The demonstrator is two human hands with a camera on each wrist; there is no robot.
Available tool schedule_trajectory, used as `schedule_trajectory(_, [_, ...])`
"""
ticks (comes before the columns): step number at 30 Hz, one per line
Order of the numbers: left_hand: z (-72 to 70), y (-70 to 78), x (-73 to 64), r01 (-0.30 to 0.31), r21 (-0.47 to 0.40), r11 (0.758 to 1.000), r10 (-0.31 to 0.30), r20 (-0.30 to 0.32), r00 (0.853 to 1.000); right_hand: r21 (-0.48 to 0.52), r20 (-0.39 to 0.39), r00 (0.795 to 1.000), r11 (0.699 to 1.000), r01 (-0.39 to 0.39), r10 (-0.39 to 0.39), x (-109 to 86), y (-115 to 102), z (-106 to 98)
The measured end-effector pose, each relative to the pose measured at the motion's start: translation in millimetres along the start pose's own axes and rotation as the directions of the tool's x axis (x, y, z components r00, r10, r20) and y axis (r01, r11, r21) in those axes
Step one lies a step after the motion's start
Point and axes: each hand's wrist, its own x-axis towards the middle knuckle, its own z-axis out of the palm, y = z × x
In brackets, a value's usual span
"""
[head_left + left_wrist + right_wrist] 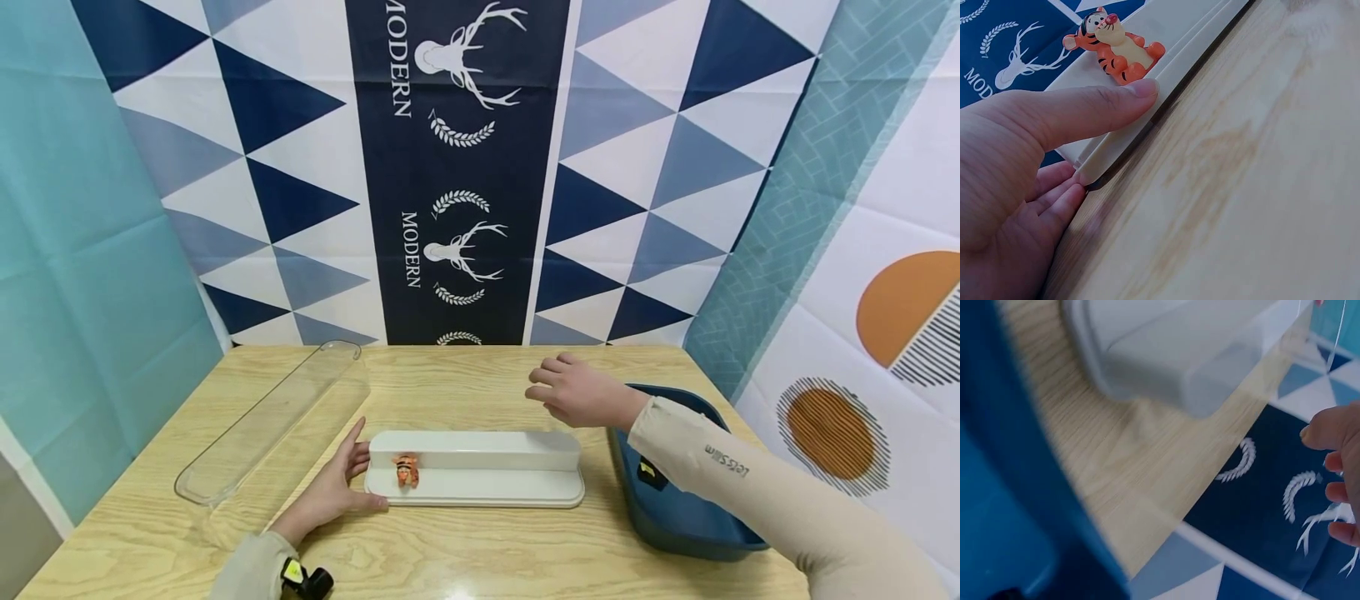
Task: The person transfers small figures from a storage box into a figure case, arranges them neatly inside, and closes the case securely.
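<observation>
A white two-step display base point(495, 487) lies on the table. My left hand point(336, 485) holds its left end, the thumb on the front edge and the other fingers round the end. Near that end, on the lower step, sits a small orange tiger figurine point(407, 471); in the left wrist view the figurine point(1116, 47) faces outward just beyond the thumb. My right hand point(576, 393) hovers past the base's right end with fingers loosely bent and nothing visible in them. Beneath the right forearm stands a dark blue bin point(693, 546), partly hidden by the sleeve.
A long clear plastic cover point(258, 433) lies slanted on the left of the wooden table point(480, 550). Inside the bin is a black item point(651, 473) with a yellow mark, partly covered by my sleeve. Patterned cloth point(465, 167) hangs behind the table.
</observation>
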Motion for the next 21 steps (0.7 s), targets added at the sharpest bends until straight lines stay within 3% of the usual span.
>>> schedule_trajectory(12, [1.2, 1.8, 2.0, 0.001, 0.015, 1.0, -0.001, -0.004, 1.0, 0.024, -0.028, 0.996, 0.996, -0.089, 0.089, -54.2, 41.5, 14.4])
schedule_trajectory(21, [-0.6, -0.3, 2.0, -0.008, 0.024, 1.0, 0.008, 0.001, 1.0, 0.023, 0.041, 0.981, 0.981, -0.193, 0.192, -87.2, 53.9, 12.6])
